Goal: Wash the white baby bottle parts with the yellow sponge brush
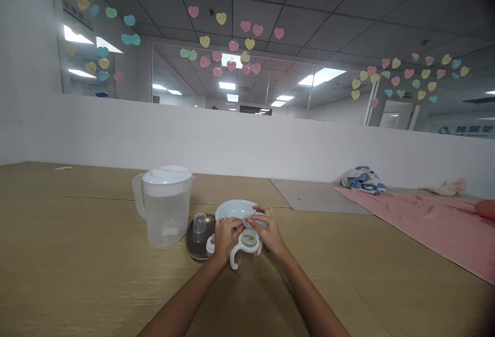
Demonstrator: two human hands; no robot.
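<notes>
forearms [181, 301] lead to r. hand [271, 232], pinching white plastic ring [247, 222] in fingertips; l. hand [227, 237] curled beside it, grip hidden. ring sits above two-handled baby cup [240, 259] on desk [77, 254], white bowl [235, 209] just behind. ring: prob. light, stiff, slick; hold by outer rim.
</notes>
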